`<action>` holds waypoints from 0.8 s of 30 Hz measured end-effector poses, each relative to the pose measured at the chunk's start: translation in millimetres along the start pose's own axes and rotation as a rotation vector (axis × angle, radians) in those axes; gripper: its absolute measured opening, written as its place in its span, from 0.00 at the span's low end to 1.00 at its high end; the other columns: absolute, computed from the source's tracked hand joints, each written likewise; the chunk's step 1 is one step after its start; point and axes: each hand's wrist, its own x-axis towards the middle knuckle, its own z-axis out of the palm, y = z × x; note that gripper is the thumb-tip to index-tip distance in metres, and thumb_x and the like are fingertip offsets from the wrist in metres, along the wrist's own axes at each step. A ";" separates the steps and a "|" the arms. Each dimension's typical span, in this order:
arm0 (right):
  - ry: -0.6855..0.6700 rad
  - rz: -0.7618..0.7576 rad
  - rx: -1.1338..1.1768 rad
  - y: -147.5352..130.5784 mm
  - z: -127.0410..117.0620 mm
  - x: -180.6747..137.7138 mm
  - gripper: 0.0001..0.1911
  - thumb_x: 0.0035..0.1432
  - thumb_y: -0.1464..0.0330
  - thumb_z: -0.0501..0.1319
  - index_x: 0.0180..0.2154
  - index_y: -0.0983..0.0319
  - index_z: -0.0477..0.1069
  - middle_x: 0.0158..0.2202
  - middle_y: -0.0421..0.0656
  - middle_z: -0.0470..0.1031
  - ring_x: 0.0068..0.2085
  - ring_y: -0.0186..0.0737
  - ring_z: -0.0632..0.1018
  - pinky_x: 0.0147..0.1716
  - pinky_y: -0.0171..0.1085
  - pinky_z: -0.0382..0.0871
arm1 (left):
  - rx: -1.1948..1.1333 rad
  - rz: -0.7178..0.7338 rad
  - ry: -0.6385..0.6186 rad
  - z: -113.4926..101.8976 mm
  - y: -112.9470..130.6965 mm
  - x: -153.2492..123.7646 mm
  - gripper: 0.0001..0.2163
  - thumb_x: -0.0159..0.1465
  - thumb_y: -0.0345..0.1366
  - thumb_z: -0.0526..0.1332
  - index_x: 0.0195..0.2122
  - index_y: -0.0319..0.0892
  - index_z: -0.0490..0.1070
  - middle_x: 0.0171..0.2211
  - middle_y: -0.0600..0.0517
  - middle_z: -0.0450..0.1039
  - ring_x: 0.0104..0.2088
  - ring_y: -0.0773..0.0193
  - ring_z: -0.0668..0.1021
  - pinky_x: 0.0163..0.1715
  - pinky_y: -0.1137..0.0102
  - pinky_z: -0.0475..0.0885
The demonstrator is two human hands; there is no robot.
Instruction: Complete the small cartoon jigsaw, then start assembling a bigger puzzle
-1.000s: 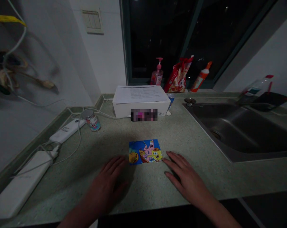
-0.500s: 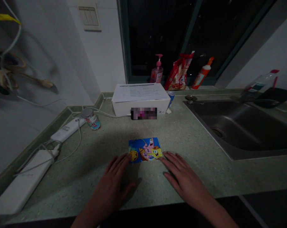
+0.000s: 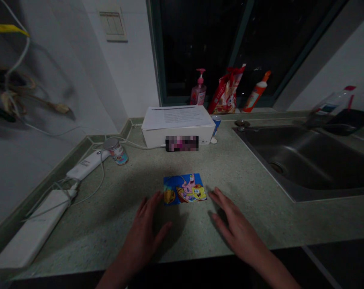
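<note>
A small rectangular cartoon picture (image 3: pixel 185 188), mostly blue with a pink starfish figure and a yellow square figure, lies flat on the green speckled countertop (image 3: pixel 239 172). My left hand (image 3: pixel 147 228) is beside its lower left corner, fingers stretched out and thumb apart, holding nothing. On the other side, my right hand (image 3: pixel 236 226) is near the lower right corner, also open, with a small gap between its fingertips and the picture. Whether the left fingertips touch the picture's edge I cannot tell.
Behind stands a white box (image 3: pixel 178 124) with a dark blurred-out device (image 3: pixel 182 143) against its front. Left are a small tin (image 3: pixel 117 150), a power strip (image 3: pixel 87 164), cables and a white power bank-like slab (image 3: pixel 39 228). A steel sink (image 3: pixel 314 160) is at right.
Both hands have lifted slightly and drawn outward from the picture's lower corners. The picture stays in practically the same place.
</note>
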 end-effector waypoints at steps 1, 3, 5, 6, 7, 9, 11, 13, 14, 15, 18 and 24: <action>-0.004 0.005 0.015 -0.1 -0.2 -0.1 0.41 0.78 0.62 0.53 0.80 0.47 0.30 0.73 0.47 0.67 0.73 0.56 0.68 0.68 0.65 0.70 | 0.011 0.005 -0.006 0.6 1.2 0.4 0.31 0.73 0.40 0.62 0.75 0.53 0.54 0.74 0.42 0.63 0.73 0.36 0.66 0.65 0.35 0.72; -0.007 0.011 0.043 0.2 -0.6 0.0 0.41 0.78 0.63 0.52 0.79 0.47 0.28 0.73 0.46 0.68 0.74 0.55 0.67 0.69 0.65 0.70 | 0.025 0.019 -0.024 0.1 3.1 2.0 0.31 0.73 0.40 0.62 0.75 0.52 0.53 0.74 0.42 0.63 0.73 0.35 0.66 0.64 0.34 0.72; 0.000 0.017 0.062 1.2 -0.8 -0.1 0.40 0.78 0.63 0.51 0.79 0.46 0.29 0.73 0.45 0.68 0.74 0.54 0.67 0.69 0.64 0.70 | 0.033 0.032 -0.035 -1.1 5.0 4.7 0.31 0.72 0.39 0.62 0.74 0.52 0.53 0.74 0.42 0.64 0.73 0.35 0.67 0.64 0.33 0.71; 0.008 0.022 0.069 1.7 -0.8 -0.2 0.40 0.78 0.63 0.51 0.79 0.46 0.29 0.73 0.45 0.68 0.74 0.54 0.67 0.69 0.64 0.70 | 0.036 0.039 -0.038 -1.5 6.0 6.2 0.32 0.72 0.38 0.63 0.74 0.52 0.53 0.74 0.42 0.64 0.73 0.36 0.67 0.65 0.33 0.71; 0.014 0.028 0.074 2.4 -0.7 -0.5 0.40 0.78 0.63 0.51 0.79 0.46 0.29 0.73 0.45 0.68 0.73 0.54 0.68 0.68 0.63 0.71 | 0.038 0.045 -0.040 -1.5 7.2 7.8 0.33 0.71 0.38 0.63 0.75 0.52 0.53 0.74 0.42 0.64 0.72 0.36 0.68 0.66 0.33 0.70; 0.027 0.045 0.079 4.1 -0.5 -1.1 0.40 0.78 0.62 0.51 0.79 0.47 0.29 0.73 0.45 0.68 0.73 0.54 0.69 0.68 0.63 0.71 | 0.045 0.055 -0.042 -0.3 10.1 10.7 0.34 0.70 0.36 0.63 0.75 0.51 0.51 0.73 0.41 0.65 0.72 0.37 0.69 0.67 0.32 0.68; 0.040 0.067 0.073 6.8 -0.6 -1.7 0.40 0.78 0.62 0.51 0.80 0.48 0.30 0.72 0.47 0.69 0.72 0.54 0.69 0.67 0.63 0.72 | 0.053 0.063 -0.045 1.9 13.7 13.2 0.35 0.70 0.36 0.63 0.75 0.49 0.50 0.73 0.39 0.65 0.71 0.39 0.70 0.69 0.32 0.66; 0.051 0.086 0.058 10.9 -1.3 -1.8 0.40 0.78 0.61 0.51 0.80 0.49 0.31 0.72 0.48 0.69 0.73 0.55 0.69 0.67 0.63 0.72 | 0.056 0.068 -0.058 4.8 17.9 15.6 0.36 0.69 0.36 0.64 0.76 0.48 0.48 0.73 0.38 0.65 0.71 0.39 0.70 0.69 0.33 0.65; 0.058 0.096 0.048 13.4 -1.9 -1.6 0.40 0.77 0.60 0.52 0.80 0.49 0.32 0.72 0.49 0.69 0.72 0.56 0.69 0.67 0.63 0.72 | 0.056 0.073 -0.070 6.3 20.1 16.9 0.37 0.69 0.36 0.64 0.76 0.47 0.48 0.73 0.38 0.65 0.72 0.39 0.69 0.70 0.33 0.65; 0.064 0.104 0.035 16.3 -2.7 -1.0 0.40 0.77 0.59 0.52 0.80 0.50 0.32 0.72 0.49 0.69 0.72 0.57 0.70 0.67 0.63 0.72 | 0.056 0.077 -0.084 7.8 22.4 18.4 0.37 0.69 0.36 0.64 0.76 0.47 0.48 0.73 0.38 0.65 0.72 0.39 0.68 0.70 0.34 0.65; 0.086 0.114 -0.014 25.8 -6.6 1.9 0.41 0.76 0.57 0.54 0.80 0.51 0.34 0.72 0.51 0.69 0.71 0.59 0.72 0.66 0.64 0.72 | 0.055 0.099 -0.113 11.8 29.5 25.0 0.38 0.68 0.36 0.65 0.76 0.45 0.48 0.73 0.38 0.64 0.73 0.40 0.67 0.72 0.35 0.62; 0.102 0.109 -0.095 43.5 -16.1 7.7 0.36 0.75 0.57 0.55 0.78 0.53 0.47 0.73 0.52 0.67 0.71 0.59 0.71 0.68 0.62 0.71 | 0.041 0.128 -0.204 14.3 46.0 45.4 0.37 0.67 0.34 0.64 0.75 0.43 0.51 0.74 0.38 0.63 0.75 0.43 0.65 0.74 0.35 0.57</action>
